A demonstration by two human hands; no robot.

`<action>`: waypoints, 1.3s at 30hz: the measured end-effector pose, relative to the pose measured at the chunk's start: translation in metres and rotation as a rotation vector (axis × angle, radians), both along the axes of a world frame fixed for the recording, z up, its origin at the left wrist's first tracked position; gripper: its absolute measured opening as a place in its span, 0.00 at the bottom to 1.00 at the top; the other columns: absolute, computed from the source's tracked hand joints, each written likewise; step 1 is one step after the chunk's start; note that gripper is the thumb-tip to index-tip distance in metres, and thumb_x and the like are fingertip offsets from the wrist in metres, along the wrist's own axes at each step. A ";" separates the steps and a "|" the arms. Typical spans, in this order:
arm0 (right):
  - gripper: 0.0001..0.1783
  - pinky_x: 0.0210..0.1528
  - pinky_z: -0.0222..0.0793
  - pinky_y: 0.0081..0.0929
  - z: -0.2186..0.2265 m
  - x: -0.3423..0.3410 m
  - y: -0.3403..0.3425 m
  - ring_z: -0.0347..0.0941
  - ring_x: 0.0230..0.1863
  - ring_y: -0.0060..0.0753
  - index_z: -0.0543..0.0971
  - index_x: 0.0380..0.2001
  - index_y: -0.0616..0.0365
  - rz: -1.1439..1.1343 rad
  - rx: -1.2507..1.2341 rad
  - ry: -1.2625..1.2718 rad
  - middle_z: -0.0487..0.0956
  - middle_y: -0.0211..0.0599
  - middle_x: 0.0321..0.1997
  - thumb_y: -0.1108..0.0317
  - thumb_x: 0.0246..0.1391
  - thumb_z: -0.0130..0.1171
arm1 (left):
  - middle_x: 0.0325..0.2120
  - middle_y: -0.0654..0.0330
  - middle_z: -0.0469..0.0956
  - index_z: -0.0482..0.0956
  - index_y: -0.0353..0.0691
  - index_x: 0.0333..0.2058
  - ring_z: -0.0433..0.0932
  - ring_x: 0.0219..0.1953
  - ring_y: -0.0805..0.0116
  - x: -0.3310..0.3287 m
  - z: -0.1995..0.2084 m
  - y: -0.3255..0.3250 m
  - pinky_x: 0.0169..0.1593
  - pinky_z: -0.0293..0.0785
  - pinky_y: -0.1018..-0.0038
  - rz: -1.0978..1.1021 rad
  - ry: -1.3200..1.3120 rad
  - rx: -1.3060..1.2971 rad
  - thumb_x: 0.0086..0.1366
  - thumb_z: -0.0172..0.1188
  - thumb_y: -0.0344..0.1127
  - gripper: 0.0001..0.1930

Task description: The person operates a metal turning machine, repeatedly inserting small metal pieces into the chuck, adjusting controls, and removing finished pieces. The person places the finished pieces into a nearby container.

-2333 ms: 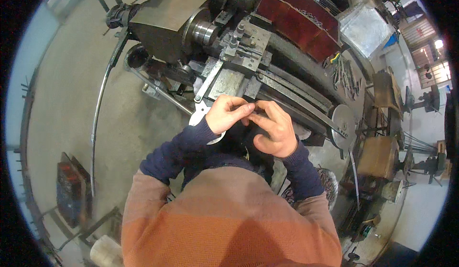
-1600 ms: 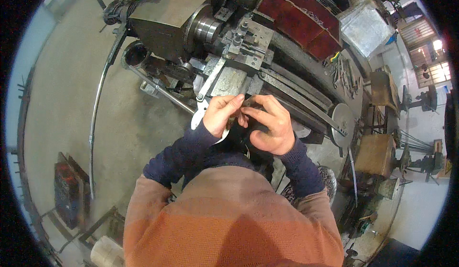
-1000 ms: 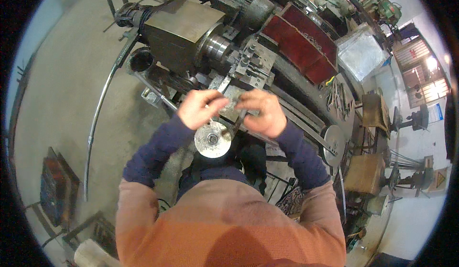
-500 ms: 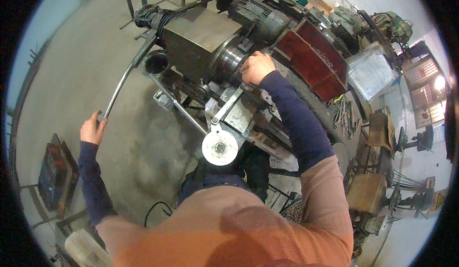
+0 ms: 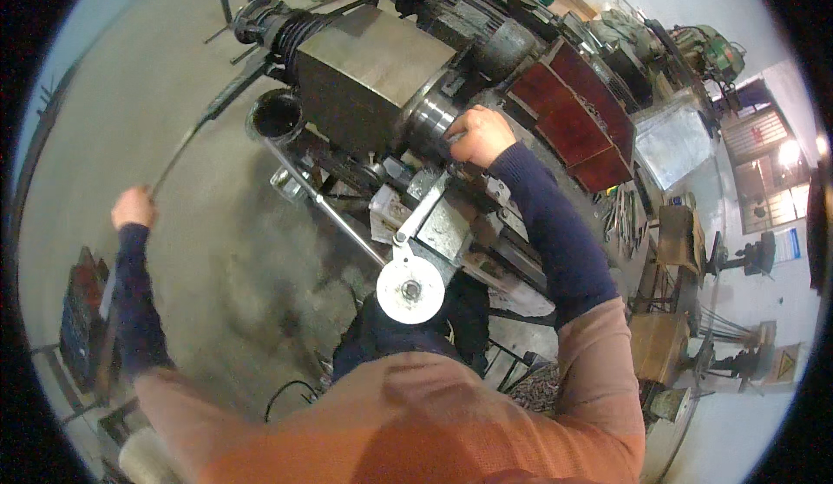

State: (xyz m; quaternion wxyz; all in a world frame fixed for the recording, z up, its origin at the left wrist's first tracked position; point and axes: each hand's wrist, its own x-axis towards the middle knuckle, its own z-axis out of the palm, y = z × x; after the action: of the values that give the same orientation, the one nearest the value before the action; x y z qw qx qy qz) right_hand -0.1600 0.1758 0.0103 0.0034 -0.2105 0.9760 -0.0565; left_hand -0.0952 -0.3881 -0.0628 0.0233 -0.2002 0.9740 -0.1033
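Note:
My left hand point(image 5: 134, 208), slightly blurred, is closed around the end of a long metal lever point(image 5: 182, 147). The lever runs up to the rear of a small lathe point(image 5: 373, 55) with a boxy metal housing. My right hand point(image 5: 482, 137) is at the front of the lathe's shiny round chuck point(image 5: 431, 121), its fingers pinched together. What they hold there, if anything, is hidden. Below the chuck sits the tool slide point(image 5: 444, 229). A white round handwheel point(image 5: 410, 290) is mounted on its near side, close to my lap.
A red-brown open box point(image 5: 577, 111) stands right of the chuck, beside an electric motor point(image 5: 486, 33). Several hand tools point(image 5: 623, 219) lie on the bench at the right. A bare metal rod point(image 5: 325, 206) slants below the housing. A dark bin point(image 5: 80, 323) stands on the floor at left.
My left hand has moved left and a little up, swinging the lever outward. My right hand stays at the chuck. The whole view has shifted slightly.

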 end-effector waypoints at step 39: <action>0.18 0.48 0.59 0.37 0.009 0.044 0.016 0.66 0.44 0.38 0.79 0.29 0.54 0.009 -0.272 0.343 0.77 0.32 0.36 0.66 0.26 0.57 | 0.25 0.45 0.77 0.76 0.31 0.33 0.78 0.28 0.52 -0.099 -0.198 0.103 0.35 0.73 0.66 -0.188 0.203 1.026 0.49 0.58 0.40 0.18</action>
State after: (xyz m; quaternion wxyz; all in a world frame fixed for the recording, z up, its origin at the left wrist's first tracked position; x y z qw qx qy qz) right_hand -0.1161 0.1920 0.0197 -0.1908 -0.2200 0.9447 -0.1509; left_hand -0.1942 -0.2851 -0.2612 0.0143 -0.0837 0.9106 0.4045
